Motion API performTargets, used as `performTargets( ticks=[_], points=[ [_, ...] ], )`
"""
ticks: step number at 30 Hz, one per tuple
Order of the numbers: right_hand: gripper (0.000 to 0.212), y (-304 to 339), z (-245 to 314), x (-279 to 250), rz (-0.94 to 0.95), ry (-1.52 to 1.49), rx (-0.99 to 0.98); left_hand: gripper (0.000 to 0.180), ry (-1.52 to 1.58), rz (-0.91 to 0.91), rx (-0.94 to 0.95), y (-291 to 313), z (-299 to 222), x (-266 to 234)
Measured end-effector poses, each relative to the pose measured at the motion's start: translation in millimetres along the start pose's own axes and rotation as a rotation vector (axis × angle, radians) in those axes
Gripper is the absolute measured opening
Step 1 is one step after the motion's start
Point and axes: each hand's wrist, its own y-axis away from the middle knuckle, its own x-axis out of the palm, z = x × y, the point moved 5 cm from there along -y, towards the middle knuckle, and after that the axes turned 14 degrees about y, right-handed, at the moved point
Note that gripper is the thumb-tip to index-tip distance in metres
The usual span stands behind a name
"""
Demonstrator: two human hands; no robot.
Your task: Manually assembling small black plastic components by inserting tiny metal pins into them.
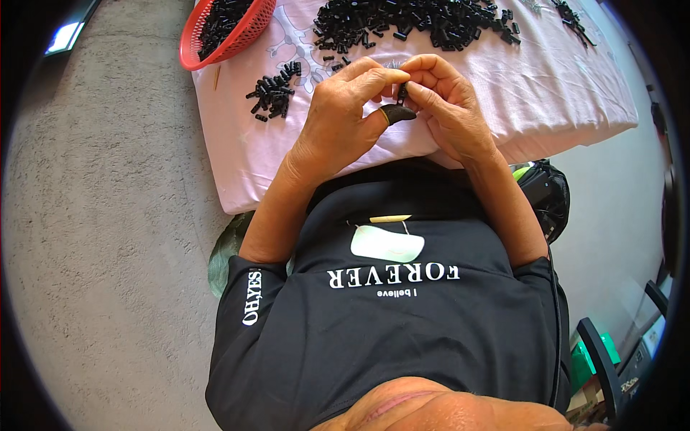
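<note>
Small black part (402,92) sits pinched btwn both hands' fingertips, just above the lap. Left hand (345,118) curled nearly shut, thumb wearing a dark cap, gripping the part w/ the right hand (449,108), also curled tight. Forearms angle inward, elbows out. Beyond hands: pink cloth (560,93), small pile of black pieces (272,92) just left, big heap (417,21) farther, red basket (226,29) far left.
</note>
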Motion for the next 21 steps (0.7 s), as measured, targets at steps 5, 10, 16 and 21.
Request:
performTargets(
  ticks=[5,10,16,21],
  points=[
    [0.02,0.2,0.9,-0.2,0.03,-0.007,-0.023,0.038,0.003,-0.023,0.01,0.2,-3.2,0.7],
    [0.016,0.9,-3.2,-3.4,0.05,-0.039,-0.002,0.035,-0.005,-0.05,0.029,3.5,-4.9,1.0],
    [0.015,0.5,-4.0,-3.4,0.078,-0.067,0.007,0.033,0.003,-0.094,0.059,7.5,-4.2,2.2],
    [0.014,1.6,-4.7,-1.9,0.079,-0.018,-0.005,0.032,0.025,-0.139,0.071,10.8,-3.9,1.7]
  ],
)
